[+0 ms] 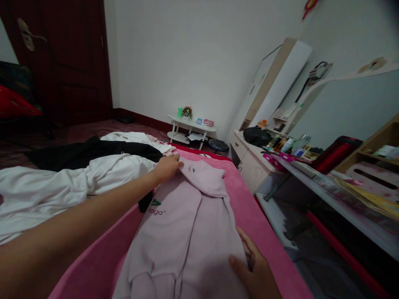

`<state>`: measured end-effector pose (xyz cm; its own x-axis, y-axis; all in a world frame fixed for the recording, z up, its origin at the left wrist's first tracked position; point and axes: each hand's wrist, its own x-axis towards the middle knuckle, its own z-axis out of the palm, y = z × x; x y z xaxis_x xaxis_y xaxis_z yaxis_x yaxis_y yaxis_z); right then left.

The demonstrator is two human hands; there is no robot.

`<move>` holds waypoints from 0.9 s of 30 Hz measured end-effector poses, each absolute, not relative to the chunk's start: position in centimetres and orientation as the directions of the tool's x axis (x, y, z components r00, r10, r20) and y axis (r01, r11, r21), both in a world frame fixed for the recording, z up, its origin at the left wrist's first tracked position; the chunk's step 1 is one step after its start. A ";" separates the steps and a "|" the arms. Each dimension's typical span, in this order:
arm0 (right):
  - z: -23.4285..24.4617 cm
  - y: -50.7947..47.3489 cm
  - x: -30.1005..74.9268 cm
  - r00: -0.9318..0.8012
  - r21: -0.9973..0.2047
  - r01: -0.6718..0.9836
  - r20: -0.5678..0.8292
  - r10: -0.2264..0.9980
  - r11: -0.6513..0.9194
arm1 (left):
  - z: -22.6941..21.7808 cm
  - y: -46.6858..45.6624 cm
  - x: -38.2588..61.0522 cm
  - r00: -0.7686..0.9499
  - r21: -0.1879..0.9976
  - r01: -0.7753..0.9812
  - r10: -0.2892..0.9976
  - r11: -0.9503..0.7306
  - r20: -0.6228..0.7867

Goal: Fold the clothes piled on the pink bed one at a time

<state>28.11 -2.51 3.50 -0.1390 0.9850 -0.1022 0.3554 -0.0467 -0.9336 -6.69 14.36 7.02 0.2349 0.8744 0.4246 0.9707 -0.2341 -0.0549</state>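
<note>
- Sweatshirt (215,232): lying on the pink sheet (246,187).
- Left hand (170,167): we are gripping its far left edge.
- Right hand (254,265): we are touching its near right edge, grip unclear.
- Risk: uneven pulling could be skewing its folds.
- Textures: soft-looking, elongated sweatshirt; rumpled white clothes (118,172) lying left of it.

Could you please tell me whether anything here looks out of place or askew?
Nothing looks spilled or damaged; the white clothes and black garment just look untidy, lying rumpled in a heap beside the flatter pale pink garment.
</note>
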 end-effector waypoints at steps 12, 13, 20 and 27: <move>3.5 -3.2 21.3 -0.550 -0.988 0.156 -0.087 0.830 0.000 | 13.1 12.1 -13.9 0.220 -0.171 0.975 0.770 -0.146 0.599; 3.4 -3.2 21.0 -0.632 -0.986 0.163 -0.081 0.771 0.031 | 12.7 11.8 -14.2 0.232 -0.178 0.971 0.787 -0.157 0.572; 4.4 4.3 20.5 -0.435 -0.948 0.270 0.038 0.900 0.171 | 9.2 8.4 -6.7 0.411 0.061 0.892 0.859 -0.448 0.306; 1.9 18.5 20.1 -0.157 -0.688 0.513 0.512 0.845 0.512 | 1.7 9.1 -2.5 0.329 0.240 0.871 0.871 -0.429 0.364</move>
